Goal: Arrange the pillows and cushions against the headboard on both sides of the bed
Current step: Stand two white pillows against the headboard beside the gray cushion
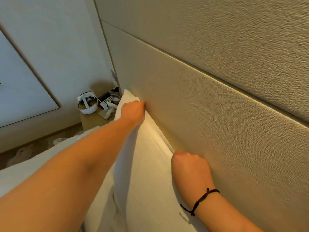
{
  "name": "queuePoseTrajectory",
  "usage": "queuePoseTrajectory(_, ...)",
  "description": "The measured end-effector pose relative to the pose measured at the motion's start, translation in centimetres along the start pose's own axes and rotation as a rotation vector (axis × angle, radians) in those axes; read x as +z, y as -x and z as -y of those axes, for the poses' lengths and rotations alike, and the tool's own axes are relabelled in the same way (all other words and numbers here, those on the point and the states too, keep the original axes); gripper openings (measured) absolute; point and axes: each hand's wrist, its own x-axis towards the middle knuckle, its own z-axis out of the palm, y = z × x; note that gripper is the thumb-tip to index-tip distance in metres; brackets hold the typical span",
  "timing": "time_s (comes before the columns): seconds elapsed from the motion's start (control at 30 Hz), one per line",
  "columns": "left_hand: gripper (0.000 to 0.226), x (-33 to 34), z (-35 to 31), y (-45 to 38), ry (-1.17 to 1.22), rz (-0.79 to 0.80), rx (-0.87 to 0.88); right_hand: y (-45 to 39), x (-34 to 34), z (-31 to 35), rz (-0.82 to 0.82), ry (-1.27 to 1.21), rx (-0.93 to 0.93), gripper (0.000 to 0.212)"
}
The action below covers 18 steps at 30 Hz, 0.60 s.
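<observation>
A white pillow [147,156] stands upright against the padded headboard [217,101]. The left hand [133,113] grips its far top corner, and the right hand [190,166] grips its near top edge. A white headset [87,102] sits on the nightstand [93,119] at far left.

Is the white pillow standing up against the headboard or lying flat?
Standing: the white pillow is on edge against the headboard, both hands gripping its top edge.

We are seeing warm, dim yellowish light glowing along the headboard [217,101], soft shadows falling beneath the arms, wide-angle distortion bending the edges, and slight blur smearing the bedside table [91,120].
</observation>
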Motion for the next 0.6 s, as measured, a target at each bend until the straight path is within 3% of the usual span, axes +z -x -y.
queuePoseTrajectory(0.07,0.035,1.3,0.2,0.7,0.058,0.168,-0.061,0.3,0.2,-0.1,0.083,0.084,0.004,0.054)
queuePoseTrajectory(0.13,0.057,1.9,0.6,1.1,-0.036,0.347,-0.051,0.4,0.8,-0.2,0.215,0.190,0.013,0.031)
queuePoseTrajectory(0.27,0.066,1.2,-0.1,2.3,-0.143,0.575,0.120,1.2,1.6,-0.4,0.325,0.191,0.025,0.042)
queuePoseTrajectory(0.43,0.046,-1.5,-1.3,6.0,0.003,0.600,0.479,5.5,-0.6,-0.5,0.361,0.112,0.079,0.007)
queuePoseTrajectory(0.5,0.042,-2.6,-1.6,8.1,0.005,0.560,0.614,8.6,-1.1,-1.4,0.395,0.085,0.128,0.031)
queuePoseTrajectory(0.6,0.047,-3.7,-1.5,10.6,-0.211,0.483,0.762,13.1,-2.1,-2.2,0.451,0.093,0.242,0.043)
